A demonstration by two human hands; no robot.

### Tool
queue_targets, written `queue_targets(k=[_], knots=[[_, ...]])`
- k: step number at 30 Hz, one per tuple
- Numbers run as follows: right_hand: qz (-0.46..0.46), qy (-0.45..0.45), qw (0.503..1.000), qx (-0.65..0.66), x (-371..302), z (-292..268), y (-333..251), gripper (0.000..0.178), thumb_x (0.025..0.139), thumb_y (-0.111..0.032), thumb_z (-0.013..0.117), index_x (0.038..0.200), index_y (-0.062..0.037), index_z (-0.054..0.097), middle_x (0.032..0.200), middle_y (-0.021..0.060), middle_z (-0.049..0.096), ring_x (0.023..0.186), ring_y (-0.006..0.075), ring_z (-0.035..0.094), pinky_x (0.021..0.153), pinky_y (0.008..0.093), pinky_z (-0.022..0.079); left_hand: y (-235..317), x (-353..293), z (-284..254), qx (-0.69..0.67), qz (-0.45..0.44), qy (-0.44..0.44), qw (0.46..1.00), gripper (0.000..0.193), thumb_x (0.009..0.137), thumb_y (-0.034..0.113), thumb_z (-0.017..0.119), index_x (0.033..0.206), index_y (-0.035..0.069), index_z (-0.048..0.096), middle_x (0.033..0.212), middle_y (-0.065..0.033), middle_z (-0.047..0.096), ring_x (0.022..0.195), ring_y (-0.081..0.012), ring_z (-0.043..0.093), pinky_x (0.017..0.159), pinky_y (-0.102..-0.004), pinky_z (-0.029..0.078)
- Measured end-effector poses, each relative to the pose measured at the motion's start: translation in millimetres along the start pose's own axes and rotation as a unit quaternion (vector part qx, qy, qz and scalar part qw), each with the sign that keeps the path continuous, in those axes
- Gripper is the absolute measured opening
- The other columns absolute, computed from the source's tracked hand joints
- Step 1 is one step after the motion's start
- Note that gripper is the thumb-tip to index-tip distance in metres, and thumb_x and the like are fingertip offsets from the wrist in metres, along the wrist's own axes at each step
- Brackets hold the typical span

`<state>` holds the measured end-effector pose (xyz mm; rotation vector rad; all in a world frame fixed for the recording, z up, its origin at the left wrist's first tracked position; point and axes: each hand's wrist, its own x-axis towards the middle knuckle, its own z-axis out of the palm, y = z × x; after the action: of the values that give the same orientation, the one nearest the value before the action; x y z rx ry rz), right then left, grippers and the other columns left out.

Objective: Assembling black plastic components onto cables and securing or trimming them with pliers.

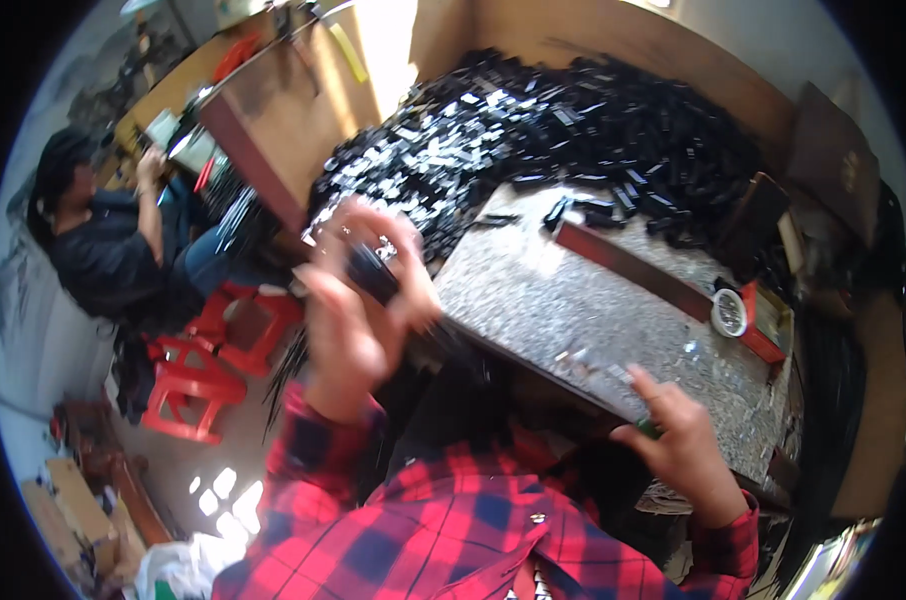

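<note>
My left hand (348,345) is raised over the left edge of the speckled worktop and smeared by motion. Its fingers curl around a dark, shiny black piece (371,272), whose exact kind the blur hides. Near the worktop's front edge, my right hand (685,445) is closed on a small green thing (650,428); only a bit of it shows between thumb and fingers. Small blurred bits (583,362) lie on the worktop (533,290) just left of that hand.
A large heap of black, shiny strip-like pieces (573,120) fills the back. On the worktop are a reddish-brown bar (633,268), a white round cup (729,313) and a red box (763,338). Red stools (188,385) and a seated person (103,240) are at left.
</note>
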<state>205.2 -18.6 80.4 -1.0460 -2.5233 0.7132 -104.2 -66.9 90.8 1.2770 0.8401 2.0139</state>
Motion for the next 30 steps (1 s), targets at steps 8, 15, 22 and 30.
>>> queue_targets(k=[8,15,22,30], knots=[[0.072,0.051,0.971,-0.222,14,19,60,0.068,0.076,-0.026,0.07,0.136,-0.0101,0.042,0.098,0.0168,0.055,0.084,0.0375,0.056,0.071,0.043,0.045,186,46,-49,-0.029,0.173,-0.12,0.977,0.02,0.096,0.011,0.041,0.102,-0.008,0.038,0.085,-0.0106,0.034,0.067,-0.015,0.037,0.064,-0.0273,0.034],[0.021,0.062,0.937,-0.344,17,33,67,0.059,0.082,-0.02,0.064,0.135,-0.0065,0.042,0.112,0.018,0.049,0.102,0.034,0.049,0.088,0.0426,0.04,102,-5,-90,0.197,0.078,-0.003,0.977,0.047,0.095,0.034,0.05,0.12,-0.006,0.047,0.09,-0.009,0.051,0.056,-0.0108,0.051,0.052,-0.0242,0.045],[0.037,0.015,0.932,-0.36,19,40,48,0.057,0.083,-0.019,0.063,0.134,-0.0058,0.043,0.122,0.0186,0.045,0.115,0.035,0.043,0.098,0.0435,0.033,-8,-79,-176,0.178,-0.275,0.107,0.939,0.03,0.093,0.026,0.057,0.108,0.0,0.06,0.074,-0.0018,0.054,0.058,-0.0062,0.051,0.05,-0.0215,0.043],[0.006,0.025,0.937,-0.347,36,54,23,0.059,0.078,-0.015,0.067,0.132,-0.0043,0.045,0.13,0.0192,0.042,0.121,0.0365,0.04,0.101,0.046,0.031,-97,-142,-227,0.226,-0.389,0.093,0.888,0.027,0.094,0.017,0.052,0.108,-0.004,0.06,0.074,-0.0029,0.056,0.056,-0.0084,0.05,0.049,-0.0238,0.041]])
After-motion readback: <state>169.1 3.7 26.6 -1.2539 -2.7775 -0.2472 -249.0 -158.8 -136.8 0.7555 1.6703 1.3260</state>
